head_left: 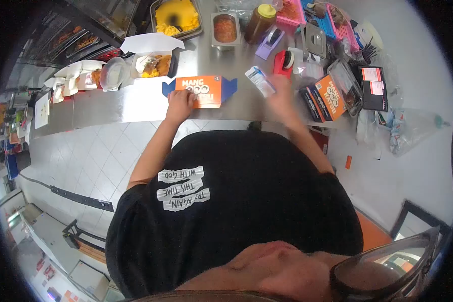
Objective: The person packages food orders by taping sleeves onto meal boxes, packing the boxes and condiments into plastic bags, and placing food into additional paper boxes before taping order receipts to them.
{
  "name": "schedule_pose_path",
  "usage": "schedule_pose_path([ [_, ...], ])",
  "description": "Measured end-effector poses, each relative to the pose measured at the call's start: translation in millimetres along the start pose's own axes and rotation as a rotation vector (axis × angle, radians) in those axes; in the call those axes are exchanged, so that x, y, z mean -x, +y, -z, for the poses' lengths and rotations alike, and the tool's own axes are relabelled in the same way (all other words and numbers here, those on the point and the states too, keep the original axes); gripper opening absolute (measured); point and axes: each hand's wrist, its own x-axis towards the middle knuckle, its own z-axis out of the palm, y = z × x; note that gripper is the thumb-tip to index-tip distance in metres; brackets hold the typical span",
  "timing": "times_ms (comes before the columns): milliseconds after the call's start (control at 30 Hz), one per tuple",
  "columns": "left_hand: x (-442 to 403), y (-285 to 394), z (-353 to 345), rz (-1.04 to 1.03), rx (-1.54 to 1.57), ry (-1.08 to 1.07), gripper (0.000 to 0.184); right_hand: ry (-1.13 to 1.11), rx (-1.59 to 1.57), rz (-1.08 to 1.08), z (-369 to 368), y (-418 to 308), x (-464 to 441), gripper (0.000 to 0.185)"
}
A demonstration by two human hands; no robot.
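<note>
My left hand (181, 104) is at the left part of an orange cardboard carton (206, 98) printed "MANG KATSU", with blue flaps standing out at both ends. Its fingers are curled against the carton at the counter's near edge. My right hand (283, 100) is smeared by motion, and its fingers cannot be made out. Beside it lies a white packet with blue print (259, 80), partly overlapped by the hand. Just beyond that hand stands a red tape dispenser (282, 64), with a purple tape dispenser (269, 44) farther back.
Open food boxes (158, 63) line the steel counter (121, 103) on the left. At the back are a tray of yellow food (178, 17), a pan of red chopped food (225, 30) and a sauce bottle (260, 24). More orange cartons (329, 95) stand at right.
</note>
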Motion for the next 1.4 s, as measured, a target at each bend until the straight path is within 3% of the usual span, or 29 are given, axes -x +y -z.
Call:
schedule_pose_path([
  [33, -3, -4, -7, 0.005, 0.038, 0.108, 0.038, -0.109, -0.086, 0.060, -41, -25, 1, 0.039],
  [67, -5, -10, -16, 0.011, 0.078, 0.216, 0.039, -0.237, -0.079, -0.030, -66, -58, -6, 0.045],
  [167, -21, -65, -69, 0.259, -0.240, 0.141, 0.040, -0.464, 0.001, -0.420, -156, -62, -8, 0.044],
  [200, -26, -47, -29, 0.410, 0.156, -0.073, 0.045, -0.546, 0.019, -0.504, -181, -47, -8, 0.042],
  [233, -27, -52, -28, 0.438, 0.237, -0.108, 0.047, -0.626, 0.036, -0.589, -202, -35, -10, 0.041],
  [333, -39, -78, -35, 0.448, 0.439, -0.209, 0.055, -0.490, -0.398, -0.818, -229, 3, -8, 0.037],
  [433, -46, -84, -24, 0.558, 0.754, -0.408, 0.058, -0.402, -0.756, -1.063, -175, -49, -32, 0.038],
  [467, -45, -79, -11, 0.546, 0.637, -0.425, 0.058, -0.402, -0.802, -1.111, -169, -49, -36, 0.039],
  [567, -43, -51, 33, 0.497, 0.282, -0.457, 0.060, -0.501, -0.401, -0.879, -157, -35, -46, 0.040],
  [667, -38, -58, 1, 0.350, 0.125, -0.438, 0.072, -0.709, 0.005, -0.724, -148, -43, -39, 0.039],
  [700, -33, -49, -8, 0.329, 0.106, -0.472, 0.072, -0.608, 0.104, -0.620, -149, -49, -30, 0.039],
  [767, -12, -28, -21, 0.400, 0.037, -0.304, 0.060, -0.395, 0.293, -0.399, -154, -67, -8, 0.040],
  [800, 0, -21, -28, 0.444, 0.201, -0.115, 0.053, -0.333, 0.281, -0.427, -154, -73, 7, 0.045],
  [900, -4, -22, -24, -0.197, -0.169, 0.185, 0.067, -0.126, 0.191, -0.058, -149, -68, 12, 0.055],
  [1000, -5, -19, 2, -0.467, -0.130, -0.077, 0.079, -0.485, 0.173, 0.364, -128, -61, 1, 0.065],
  [1233, -16, -15, -3, -0.461, -0.346, -0.211, 0.076, -0.668, 0.141, 0.393, -129, -36, -12, 0.057],
  [1300, -25, -22, -2, -0.481, -0.260, -0.259, 0.076, -0.767, 0.083, 0.361, -121, -40, -24, 0.053],
  [1400, -4, -2, 12, -0.490, -0.248, -0.239, 0.076, -0.616, 0.225, 0.435, -107, -48, 2, 0.058],
])
